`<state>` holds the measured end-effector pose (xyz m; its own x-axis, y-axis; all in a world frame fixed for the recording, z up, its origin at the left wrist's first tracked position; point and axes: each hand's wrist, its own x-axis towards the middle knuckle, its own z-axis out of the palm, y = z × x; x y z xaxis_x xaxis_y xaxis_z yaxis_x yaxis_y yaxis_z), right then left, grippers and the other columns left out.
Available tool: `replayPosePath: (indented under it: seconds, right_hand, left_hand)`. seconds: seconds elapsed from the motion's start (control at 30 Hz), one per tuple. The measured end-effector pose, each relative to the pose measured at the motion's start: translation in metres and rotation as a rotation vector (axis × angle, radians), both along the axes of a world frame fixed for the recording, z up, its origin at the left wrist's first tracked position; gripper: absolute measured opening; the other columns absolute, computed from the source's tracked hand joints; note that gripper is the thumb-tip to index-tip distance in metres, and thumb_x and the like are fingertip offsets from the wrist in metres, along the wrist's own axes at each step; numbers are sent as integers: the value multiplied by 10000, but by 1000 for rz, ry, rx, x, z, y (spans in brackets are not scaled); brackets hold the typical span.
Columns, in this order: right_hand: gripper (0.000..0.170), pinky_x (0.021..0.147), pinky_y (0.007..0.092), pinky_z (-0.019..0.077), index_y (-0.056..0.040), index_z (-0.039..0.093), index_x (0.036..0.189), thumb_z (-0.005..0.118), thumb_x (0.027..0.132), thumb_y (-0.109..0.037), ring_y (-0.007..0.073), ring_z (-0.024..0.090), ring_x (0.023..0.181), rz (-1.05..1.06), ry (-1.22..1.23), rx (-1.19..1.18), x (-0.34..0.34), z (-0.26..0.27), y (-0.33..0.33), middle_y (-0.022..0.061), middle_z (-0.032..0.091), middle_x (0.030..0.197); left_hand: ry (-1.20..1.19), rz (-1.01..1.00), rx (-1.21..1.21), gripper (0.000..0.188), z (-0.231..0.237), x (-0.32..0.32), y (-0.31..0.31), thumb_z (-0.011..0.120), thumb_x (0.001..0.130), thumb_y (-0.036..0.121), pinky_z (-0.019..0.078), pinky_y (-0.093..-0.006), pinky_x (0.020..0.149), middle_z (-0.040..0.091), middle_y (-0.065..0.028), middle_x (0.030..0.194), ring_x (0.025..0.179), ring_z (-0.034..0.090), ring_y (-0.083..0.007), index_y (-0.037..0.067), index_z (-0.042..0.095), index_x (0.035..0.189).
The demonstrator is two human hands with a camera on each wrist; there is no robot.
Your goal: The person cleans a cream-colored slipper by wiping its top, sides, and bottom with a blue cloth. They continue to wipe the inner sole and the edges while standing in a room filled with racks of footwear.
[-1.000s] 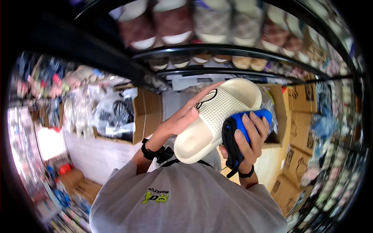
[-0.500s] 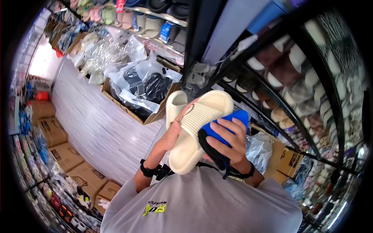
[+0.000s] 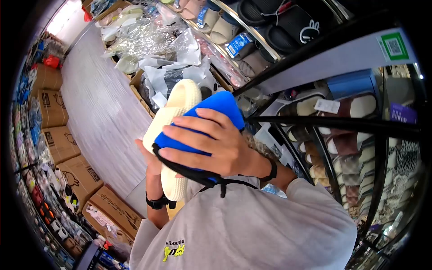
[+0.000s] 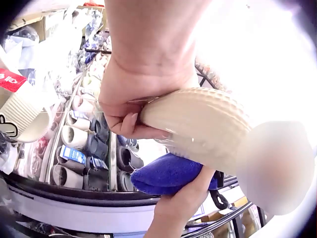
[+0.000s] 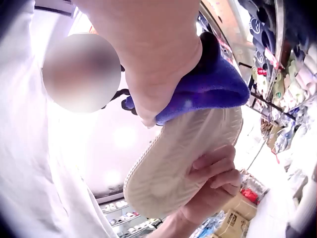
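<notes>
A cream slide slipper (image 3: pixel 185 95) with a textured edge is in my left hand (image 3: pixel 153 157); its fingers curl round it in the left wrist view. The right wrist view shows the patterned sole (image 5: pixel 168 168) with left fingertips on it. My right hand (image 3: pixel 220 146) holds a folded blue plush cloth (image 3: pixel 223 107) with black edging and a cord. Its fingers spread across the cloth, which covers much of the slipper's upper side. Another cream slipper (image 4: pixel 27 111), with a red tag and a black line drawing, shows at the left edge of the left wrist view.
A cardboard box (image 3: pixel 137 90) of plastic-wrapped goods stands beyond the hands. Slipper shelves (image 3: pixel 256 31) rise at the back, and a black metal rack (image 3: pixel 315 123) of slippers stands close on the right. Cardboard boxes (image 3: pixel 78 173) line the floor at left.
The head view has swung round, so the box and shelves have shifted. The right hand and blue cloth have moved left over the slipper, which is now more upright and largely covered.
</notes>
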<state>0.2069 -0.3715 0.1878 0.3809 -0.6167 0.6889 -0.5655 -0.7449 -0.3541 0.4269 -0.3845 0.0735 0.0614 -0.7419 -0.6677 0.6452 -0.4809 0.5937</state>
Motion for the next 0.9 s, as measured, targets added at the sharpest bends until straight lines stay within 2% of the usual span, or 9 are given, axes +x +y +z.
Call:
replayPosePath:
  seconds: [0.07,0.1,0.13,0.2,0.23,0.5,0.57,0.63,0.9]
  right_hand:
    - [345,1180,487,484,-197,769,1319,673,989,-226,273,646,1377,50,-62,10,7,1,-10,63,694,1467]
    - [358,1193,470,463,-213,770,1339,698,992,-265,261,655,1367,82,-44,-7,6,-1,-17,55,709,1467]
    - [375,1206,453,442,-230,771,1359,723,995,-304,248,665,1357,121,-26,-19,3,-3,-24,47,724,1467]
    - [372,1206,457,443,-221,765,1367,696,1005,-275,254,667,1353,199,-68,4,-4,1,-38,49,719,1468]
    - [372,1207,455,442,-221,767,1363,684,1003,-264,251,666,1351,218,-52,-21,-8,1,-45,46,720,1461]
    - [328,1175,457,484,-206,787,1301,676,993,-216,257,669,1345,318,-207,11,-21,-5,-62,54,723,1443]
    - [353,1202,512,469,-159,745,1308,689,961,-195,279,617,1389,359,-242,27,-23,-7,-66,71,701,1413]
    - [356,1205,512,465,-160,744,1312,684,963,-200,278,613,1394,378,-253,24,-27,-7,-69,72,699,1421]
    - [343,1186,498,478,-147,772,1278,673,954,-205,295,655,1345,335,-222,9,-31,2,-66,85,716,1414]
  left_hand:
    - [26,61,-35,1147,-6,9,3,173,1015,936,299,-505,1332,460,-170,1722,1553,457,-361,48,369,1713]
    - [732,-242,-661,1149,-60,45,6,185,1016,936,301,-502,1332,464,-168,1718,1553,453,-359,39,373,1709]
    - [714,-211,-668,1149,-49,36,8,185,1016,936,301,-502,1332,464,-168,1718,1553,453,-359,39,373,1709]
    - [169,107,-219,1163,-16,11,11,187,1014,938,313,-497,1327,459,-173,1719,1552,455,-358,21,362,1707]
    - [233,125,-265,1173,-30,16,14,179,1012,939,321,-499,1324,441,-182,1727,1565,445,-354,13,343,1713]
    - [93,155,-355,1175,-24,-11,26,174,1011,940,322,-500,1324,437,-183,1729,1569,442,-353,13,340,1714]
    - [76,166,-353,1176,-23,-17,29,173,1011,940,322,-500,1324,436,-183,1730,1570,441,-353,13,339,1715]
    - [71,157,-360,1176,-24,-22,29,172,1010,940,323,-500,1324,435,-184,1730,1571,440,-353,13,339,1715]
    - [62,147,-402,1179,-26,-34,27,167,1009,941,324,-501,1324,431,-185,1733,1574,437,-352,13,336,1716]
